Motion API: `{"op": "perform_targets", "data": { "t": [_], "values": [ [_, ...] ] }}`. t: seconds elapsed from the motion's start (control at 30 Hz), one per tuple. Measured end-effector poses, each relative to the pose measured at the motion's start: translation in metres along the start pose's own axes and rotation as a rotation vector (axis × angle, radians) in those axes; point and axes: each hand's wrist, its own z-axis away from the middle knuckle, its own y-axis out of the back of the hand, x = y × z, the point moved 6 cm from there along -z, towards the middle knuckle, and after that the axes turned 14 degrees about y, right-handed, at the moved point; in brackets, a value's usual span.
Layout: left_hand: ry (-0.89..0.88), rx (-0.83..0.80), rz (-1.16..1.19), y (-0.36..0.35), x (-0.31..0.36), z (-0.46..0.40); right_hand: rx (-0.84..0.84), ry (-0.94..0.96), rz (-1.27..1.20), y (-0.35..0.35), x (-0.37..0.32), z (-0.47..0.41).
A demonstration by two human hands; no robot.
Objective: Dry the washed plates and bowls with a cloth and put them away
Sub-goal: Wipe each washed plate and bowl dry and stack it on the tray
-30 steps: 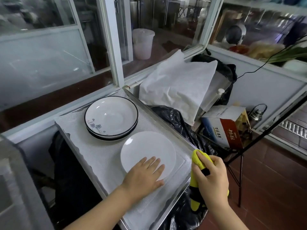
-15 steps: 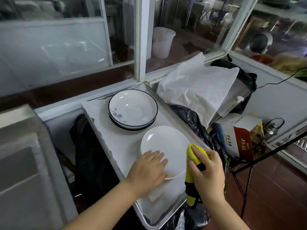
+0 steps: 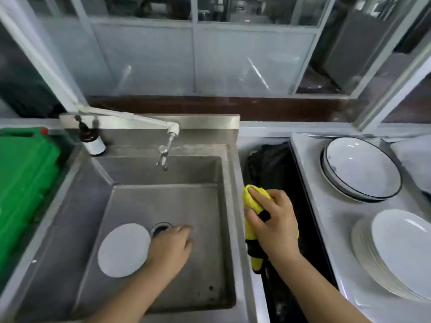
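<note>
The view has swung left since half a second ago: the left hand point(image 3: 171, 247) has left the white plate on the tray and now hangs inside the steel sink point(image 3: 163, 206), blurred, fingers loosely spread and gripping nothing, just right of a round white plate point(image 3: 123, 249) lying flat on the basin floor beside the drain point(image 3: 161, 228). The right hand point(image 3: 272, 226) is curled round a yellow cloth point(image 3: 253, 201) with a black band, over the dark gap between sink and tray. On the tray point(image 3: 326, 210) at the right sit a stack of dark-rimmed bowls point(image 3: 362, 169) and, nearer, a stack of white plates point(image 3: 401, 255) (cut off by the frame edge). A tap point(image 3: 164, 155) overhangs the basin; a brown pump bottle point(image 3: 89, 138) stands at its back corner, beside a green container point(image 3: 25, 178) that is only partly seen.
</note>
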Motion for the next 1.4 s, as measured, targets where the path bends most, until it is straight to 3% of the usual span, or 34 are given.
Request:
{"op": "perform_targets", "data": {
  "t": [0.1, 0.2, 0.37, 0.63, 0.77, 1.03, 1.13, 1.4],
  "values": [
    [0.256, -0.058, 0.075, -0.019, -0.101, -0.011, -0.114, 0.044, -0.01, -0.077, -0.043, -0.004],
    [0.557, -0.237, 0.259, -0.053, -0.194, -0.025, -0.23, 0.049, -0.013, -0.15, -0.071, 0.0],
    [0.947, -0.413, 0.597, -0.113, -0.306, -0.046, -0.327, 0.033, 0.035, -0.247, -0.085, 0.017],
    [1.463, -0.506, 0.984, -0.199, -0.375, -0.046, -0.4, -0.042, 0.094, -0.329, -0.063, 0.034],
    [1.611, -0.413, 1.296, -0.22, -0.376, -0.046, -0.439, -0.092, 0.108, -0.341, -0.051, 0.04],
    [1.61, -0.272, 1.467, -0.211, -0.375, -0.058, -0.414, -0.082, 0.152, -0.334, -0.048, 0.039],
    [1.535, -0.238, 1.4, -0.196, -0.37, -0.069, -0.396, -0.068, 0.156, -0.326, -0.051, 0.036],
    [1.131, -0.021, 1.013, -0.092, -0.352, -0.097, -0.32, -0.048, 0.151, -0.29, -0.071, 0.018]
  ]
}}
